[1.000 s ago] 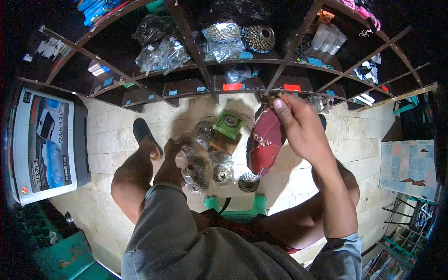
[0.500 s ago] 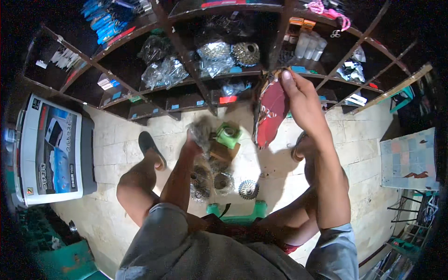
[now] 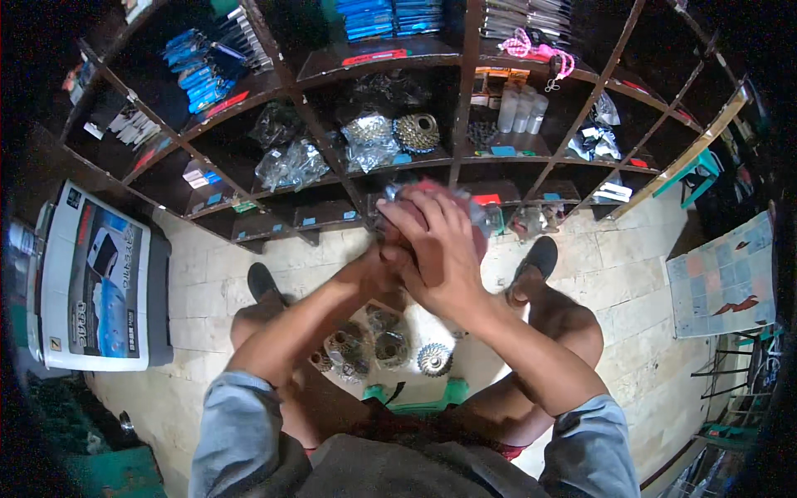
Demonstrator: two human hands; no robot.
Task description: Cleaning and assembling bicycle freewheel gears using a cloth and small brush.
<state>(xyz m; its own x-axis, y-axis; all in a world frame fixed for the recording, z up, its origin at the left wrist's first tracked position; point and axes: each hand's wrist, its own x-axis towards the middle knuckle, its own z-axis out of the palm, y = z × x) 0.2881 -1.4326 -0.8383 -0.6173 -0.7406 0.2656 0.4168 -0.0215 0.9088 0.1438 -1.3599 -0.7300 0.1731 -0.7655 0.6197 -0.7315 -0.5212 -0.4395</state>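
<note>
We see two hands close together in front of the big dark shelf (image 3: 466, 83), near its lowest row. The right hand (image 3: 436, 249) lies on top, its fingers spread and bent over a red cloth (image 3: 480, 239), so its grip is on that cloth. Red peeks out past the fingertips and along the side of the hand. The left hand (image 3: 387, 264) is under and beside the right one, just as near the shelf. Most of its fingers are hidden, so we cannot tell what its grip is doing. A bit of see-through bag (image 3: 385, 226) shows at the edge, on the shelf side of the left hand.

Farther out from the shelf, on the floor (image 3: 220, 319), we spot a bare bike gear (image 3: 435, 359) and a bagged gear (image 3: 390, 349) just beside it. Another bagged gear (image 3: 349, 355) lies there too, about as far from the shelf. A green stool (image 3: 454, 392) is farther from the shelf than these.

In the shelf we see a big gear (image 3: 417, 133), shiny bags (image 3: 292, 164), clear tubes (image 3: 523, 111) and blue packets (image 3: 365, 20). A large box (image 3: 98, 286) stands near the shelf's left end.
</note>
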